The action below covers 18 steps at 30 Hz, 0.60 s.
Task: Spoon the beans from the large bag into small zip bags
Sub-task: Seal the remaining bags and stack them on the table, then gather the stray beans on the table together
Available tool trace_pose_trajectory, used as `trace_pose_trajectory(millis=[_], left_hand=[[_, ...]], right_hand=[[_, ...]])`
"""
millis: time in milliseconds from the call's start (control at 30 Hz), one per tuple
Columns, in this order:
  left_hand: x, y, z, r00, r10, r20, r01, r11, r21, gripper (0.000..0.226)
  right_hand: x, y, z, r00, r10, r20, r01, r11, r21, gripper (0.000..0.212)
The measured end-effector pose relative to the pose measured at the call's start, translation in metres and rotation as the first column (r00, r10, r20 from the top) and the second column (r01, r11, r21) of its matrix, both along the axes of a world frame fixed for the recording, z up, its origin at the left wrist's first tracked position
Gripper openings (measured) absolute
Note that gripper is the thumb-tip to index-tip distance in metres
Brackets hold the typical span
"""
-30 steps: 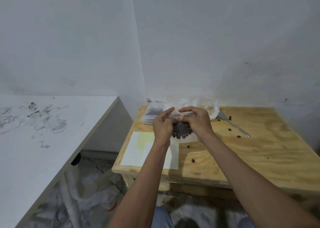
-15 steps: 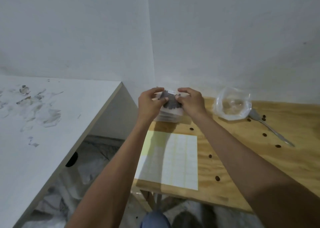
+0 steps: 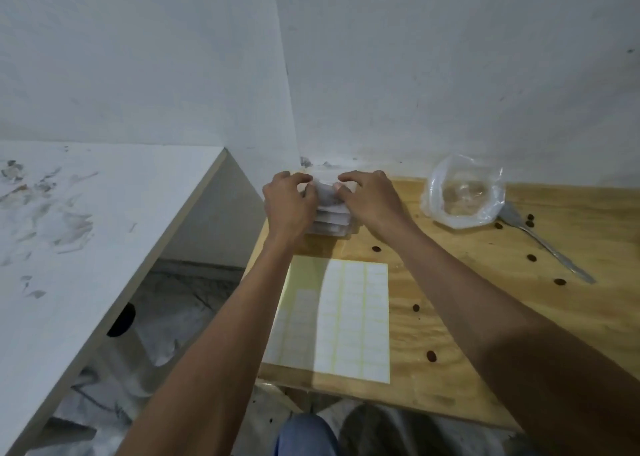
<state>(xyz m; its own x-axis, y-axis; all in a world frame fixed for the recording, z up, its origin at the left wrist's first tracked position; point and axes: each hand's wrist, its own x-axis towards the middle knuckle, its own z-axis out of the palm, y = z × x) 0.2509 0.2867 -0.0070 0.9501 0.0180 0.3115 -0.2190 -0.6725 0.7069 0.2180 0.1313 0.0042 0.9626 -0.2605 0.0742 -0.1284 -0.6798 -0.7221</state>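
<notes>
**Both hands hold a small bag over the stack**

The left hand (image 3: 289,206) and the right hand (image 3: 369,201) pinch a small zip bag (image 3: 325,196) between curled fingers, on top of a stack of bags (image 3: 329,225) at the far left corner of the wooden table (image 3: 485,317). The large bag (image 3: 464,192) (clear, open) stands to the right, beside the spoon (image 3: 543,244). Loose beans (image 3: 431,355) lie near a label sheet (image 3: 339,320).

A pale yellow-brown plywood table (image 3: 485,317) holds a white label sheet (image 3: 341,320) gridded with faint yellow lines. Dark brown beans (image 3: 430,355) dot it near a clear bag (image 3: 462,192) and silver spoon (image 3: 543,244). Left stands a smudged white table (image 3: 86,230).
</notes>
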Motion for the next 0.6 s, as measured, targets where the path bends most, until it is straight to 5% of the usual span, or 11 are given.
trace_pose_trajectory(millis=[167,367,600], left_hand=[[-0.031,-0.007,0.019,0.995,0.029,0.090,-0.030,0.999,0.016,0.030],[-0.111,-0.025,0.003,0.931,-0.243,0.272,0.225,0.970,0.095,0.033],[-0.186,-0.029,-0.026,0.950,-0.305,0.062,0.270,0.907,0.323,0.050]], right_hand=[[-0.030,-0.017,0.017,0.997,-0.057,0.051,0.053,0.996,0.071,0.017],[-0.102,-0.038,0.029,0.999,-0.001,-0.033,0.002,1.000,0.025,0.007],[-0.199,-0.051,0.015,0.981,0.057,-0.183,-0.065,0.997,-0.038,0.012]])
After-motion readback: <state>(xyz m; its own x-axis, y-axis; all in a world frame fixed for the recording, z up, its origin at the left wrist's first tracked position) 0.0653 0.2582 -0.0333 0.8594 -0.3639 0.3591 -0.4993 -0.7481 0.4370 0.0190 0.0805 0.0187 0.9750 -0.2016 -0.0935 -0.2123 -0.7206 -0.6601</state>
